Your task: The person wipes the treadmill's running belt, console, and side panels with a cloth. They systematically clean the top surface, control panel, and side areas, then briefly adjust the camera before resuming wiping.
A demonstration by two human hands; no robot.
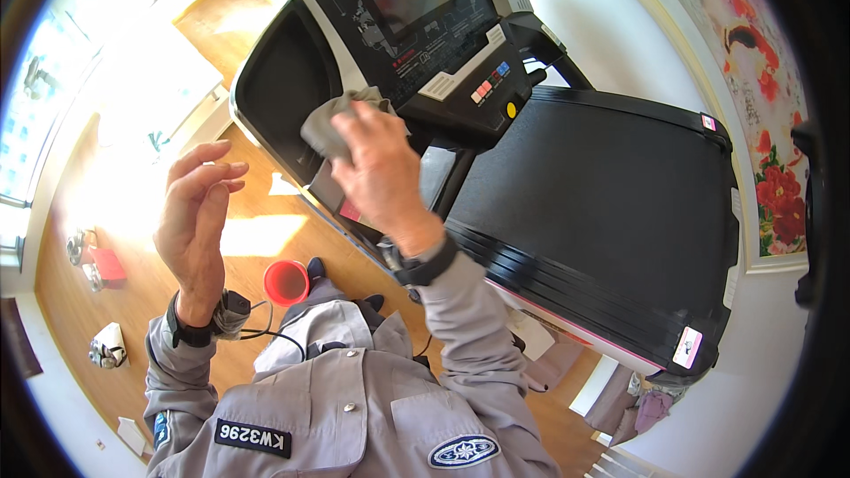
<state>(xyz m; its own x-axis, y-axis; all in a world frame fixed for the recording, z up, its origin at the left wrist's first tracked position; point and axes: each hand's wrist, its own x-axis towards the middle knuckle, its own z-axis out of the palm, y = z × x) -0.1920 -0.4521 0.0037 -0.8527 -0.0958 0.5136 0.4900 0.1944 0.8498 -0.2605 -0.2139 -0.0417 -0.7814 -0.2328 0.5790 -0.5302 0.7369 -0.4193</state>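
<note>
My right hand (378,172) grips a grey cloth (325,126), and the fingers are blurred. Both are over the near side of the treadmill console (412,20), where the cloth covers part of the side frame; whether it touches the surface I cannot tell. The treadmill's running belt (591,192) stretches to the right. Off to the left, my left hand (199,212) is raised in the air, its fingers loosely bent and apart, with nothing in it. A black strap device with a cable sits on that wrist.
Beside my feet a red bucket (286,283) stands on the wooden floor (259,345). A red box (106,268) lies farther left, near a sunlit window. Folded fabric (654,409) is at the lower right, and a floral picture (764,79) covers the right wall.
</note>
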